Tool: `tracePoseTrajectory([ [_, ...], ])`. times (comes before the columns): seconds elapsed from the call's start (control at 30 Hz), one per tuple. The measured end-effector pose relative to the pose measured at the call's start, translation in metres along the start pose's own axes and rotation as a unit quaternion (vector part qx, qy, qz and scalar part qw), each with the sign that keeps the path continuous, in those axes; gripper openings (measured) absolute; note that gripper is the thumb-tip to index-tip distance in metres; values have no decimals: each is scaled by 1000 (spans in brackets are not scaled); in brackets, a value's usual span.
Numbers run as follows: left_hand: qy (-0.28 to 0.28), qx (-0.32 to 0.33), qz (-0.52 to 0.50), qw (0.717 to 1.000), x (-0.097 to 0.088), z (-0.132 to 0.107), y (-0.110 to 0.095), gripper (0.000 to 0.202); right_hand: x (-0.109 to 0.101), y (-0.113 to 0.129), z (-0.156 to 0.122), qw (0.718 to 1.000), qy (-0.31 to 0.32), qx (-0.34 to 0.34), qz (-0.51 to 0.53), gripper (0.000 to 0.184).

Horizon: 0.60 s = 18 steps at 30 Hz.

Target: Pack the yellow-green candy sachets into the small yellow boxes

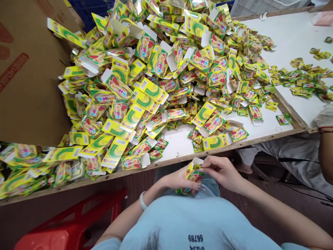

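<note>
Just past the table's front edge, my left hand [177,180] is wrapped round a small yellow-green candy box [194,173] whose top flap stands open. My right hand [221,170] is closed at the mouth of that box, thumb and fingers pressed together. A bit of green wrapper shows in the opening; whether my right fingers grip it or the flap is hidden. In front of me a big heap of matching candy boxes [156,62] covers the table, many with open flaps. Small wrapped candies [196,135] lie at the front of the heap.
A cardboard carton [31,76] stands at the left. Loose wrapped candies [299,78] are spread on the white table [286,31] at the right, beside a co-worker's gloved hand [325,116]. A red stool [65,225] is at lower left. A wooden strip [161,162] edges the table.
</note>
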<state>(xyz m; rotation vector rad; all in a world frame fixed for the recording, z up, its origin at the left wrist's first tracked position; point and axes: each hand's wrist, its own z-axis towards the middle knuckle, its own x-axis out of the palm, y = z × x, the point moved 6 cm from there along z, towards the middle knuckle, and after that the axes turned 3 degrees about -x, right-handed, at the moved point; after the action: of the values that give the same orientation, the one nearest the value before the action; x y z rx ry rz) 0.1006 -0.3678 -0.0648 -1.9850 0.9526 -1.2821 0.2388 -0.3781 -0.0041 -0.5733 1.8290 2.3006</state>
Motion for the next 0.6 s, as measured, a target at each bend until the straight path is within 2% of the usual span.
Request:
tracePoseTrajectory([
  [0.13,7,-2,3,1000,3,7,7,71,19,3,-9,993,117,5,17,27],
  [0.2,-9,6,43,999,0,13,2,78,15,6,-12,990,143,-11,0,27],
  [0.23,-23,22,76,997,-2,17,-5,83,5,6,-12,992,122,-22,-15,25],
  [0.27,-46,45,113,991,-7,21,-13,88,-13,5,-12,996,74,-31,-37,21],
  [0.33,-125,97,188,969,-24,29,-33,82,-69,-5,-13,988,-89,-26,-124,15],
  [0.37,-185,116,231,948,-36,33,-43,70,-103,-12,-16,965,-186,-10,-187,14],
  [0.4,-253,125,281,917,-50,37,-53,54,-136,-19,-20,925,-269,17,-267,17],
  [0.43,-330,125,337,873,-65,39,-62,39,-162,-25,-22,874,-324,55,-357,22],
  [0.47,-394,113,396,822,-79,42,-69,30,-181,-31,-22,824,-352,98,-433,30],
  [0.5,-437,95,439,779,-90,46,-74,25,-190,-35,-18,790,-354,115,-487,36],
  [0.53,-462,79,465,751,-100,51,-76,23,-186,-37,-10,780,-335,103,-519,38],
  [0.57,-471,65,478,739,-107,56,-76,23,-170,-38,0,790,-295,67,-533,36],
  [0.6,-471,57,479,739,-113,61,-74,22,-144,-38,12,814,-235,10,-531,31],
])
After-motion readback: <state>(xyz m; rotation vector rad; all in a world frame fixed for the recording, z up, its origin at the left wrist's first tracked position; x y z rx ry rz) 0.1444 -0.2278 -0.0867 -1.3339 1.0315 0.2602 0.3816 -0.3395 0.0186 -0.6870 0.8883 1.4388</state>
